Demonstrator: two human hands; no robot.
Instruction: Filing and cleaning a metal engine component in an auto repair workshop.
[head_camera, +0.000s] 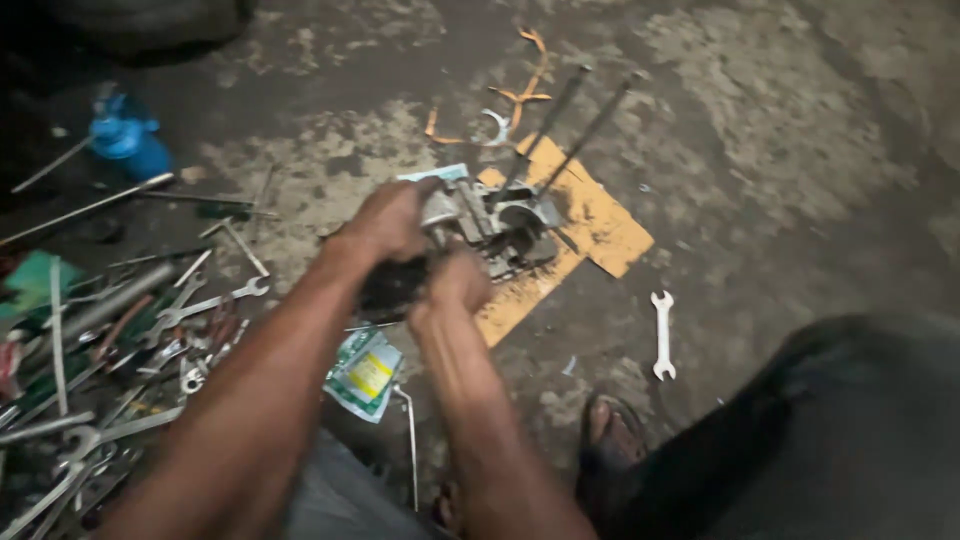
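A grey metal engine block (495, 225) with two long studs (570, 130) sticking up rests on a piece of orange cardboard (600, 225) on the concrete floor. My left hand (390, 220) grips the block's near left side. My right hand (455, 285) is closed against the block's lower front edge; what it holds there is hidden by the fingers. Both forearms reach in from the bottom of the head view.
A heap of spanners and rods (110, 350) lies at the left. A double-ended spanner (662, 335) lies right of the cardboard. A green and yellow packet (365, 372), a blue can (128, 140), orange gasket scraps (520, 95), and my sandalled foot (612, 432) are nearby.
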